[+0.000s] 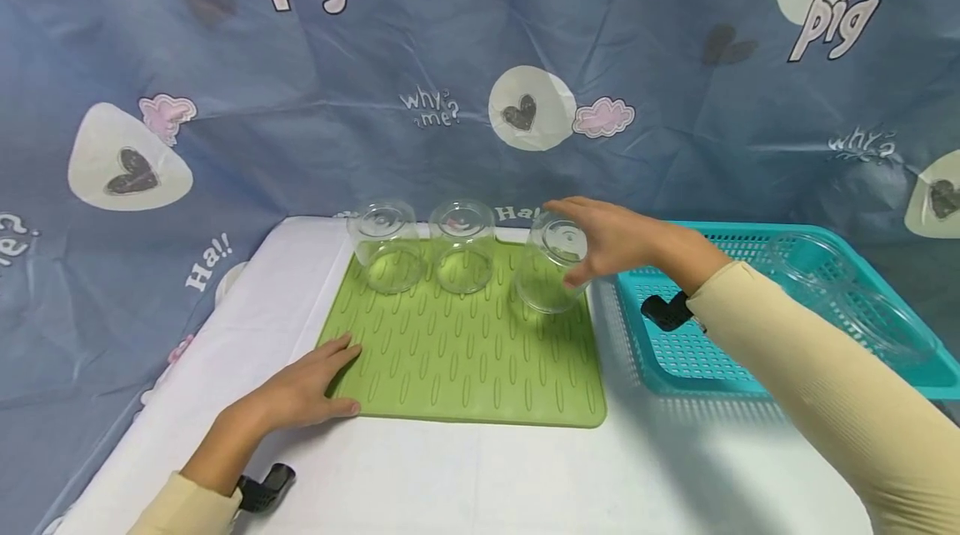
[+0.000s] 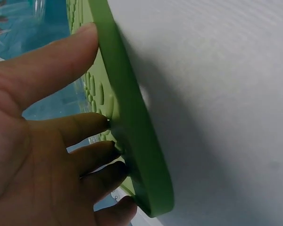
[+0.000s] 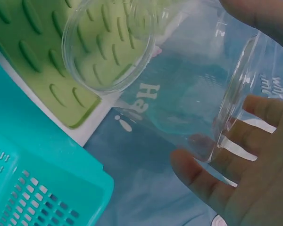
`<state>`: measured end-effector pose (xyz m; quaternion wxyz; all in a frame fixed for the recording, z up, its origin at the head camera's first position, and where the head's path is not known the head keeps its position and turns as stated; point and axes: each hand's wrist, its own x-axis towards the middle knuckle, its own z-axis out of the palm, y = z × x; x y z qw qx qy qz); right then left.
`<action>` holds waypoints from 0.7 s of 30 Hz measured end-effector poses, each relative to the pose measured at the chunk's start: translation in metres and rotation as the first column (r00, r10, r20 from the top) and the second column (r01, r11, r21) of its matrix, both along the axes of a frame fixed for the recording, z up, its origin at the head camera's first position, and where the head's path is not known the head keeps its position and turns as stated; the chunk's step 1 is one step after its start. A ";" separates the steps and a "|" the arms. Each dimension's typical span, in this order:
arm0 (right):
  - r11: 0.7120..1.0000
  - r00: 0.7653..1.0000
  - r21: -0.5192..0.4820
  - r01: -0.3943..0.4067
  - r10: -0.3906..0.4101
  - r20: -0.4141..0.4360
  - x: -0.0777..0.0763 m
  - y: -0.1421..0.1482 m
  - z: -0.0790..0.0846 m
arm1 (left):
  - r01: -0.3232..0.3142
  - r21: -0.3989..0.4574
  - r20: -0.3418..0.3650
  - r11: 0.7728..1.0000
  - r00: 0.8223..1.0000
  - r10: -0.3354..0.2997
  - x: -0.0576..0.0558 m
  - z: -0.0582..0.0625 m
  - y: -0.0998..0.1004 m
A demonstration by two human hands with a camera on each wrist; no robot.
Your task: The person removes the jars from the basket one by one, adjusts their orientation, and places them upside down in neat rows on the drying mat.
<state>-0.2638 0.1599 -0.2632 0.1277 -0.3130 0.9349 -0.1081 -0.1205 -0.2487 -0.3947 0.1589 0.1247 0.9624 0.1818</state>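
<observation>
My right hand (image 1: 618, 239) reaches round the base end of a clear plastic cup (image 1: 531, 272), thumb on one side and fingers on the other. This cup is upside down, its rim low over the right part of the green mat (image 1: 465, 360). In the right wrist view, the fingers (image 3: 195, 176) are spread at the cup's base edge. Two more clear cups, a left one (image 1: 390, 252) and a middle one (image 1: 462, 252), stand inverted along the mat's back. My left hand (image 1: 300, 389) rests at the mat's front left corner, fingers extended over its edge (image 2: 137, 122).
A turquoise perforated basket (image 1: 648, 368) stands right of the mat, with clear cups (image 1: 881, 322) lying in its right part. The right forearm passes over it. White cloth (image 1: 465, 477) covers the table, and a patterned blue curtain (image 1: 420, 35) hangs behind.
</observation>
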 end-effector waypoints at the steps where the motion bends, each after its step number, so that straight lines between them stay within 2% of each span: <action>1: 1.000 1.000 -0.009 -0.003 0.003 -0.003 -0.001 0.000 0.000 | -0.001 0.001 0.003 1.000 1.000 0.001 0.000 0.001 0.000; 9: 1.000 1.000 -0.015 0.020 -0.020 -0.001 -0.014 0.003 -0.006 | -0.009 -0.004 0.028 1.000 1.000 0.009 0.000 0.003 0.003; 21: 0.998 0.998 -0.026 0.062 -0.062 0.033 -0.030 -0.011 -0.020 | -0.007 -0.031 0.017 1.000 1.000 0.008 -0.001 0.002 0.002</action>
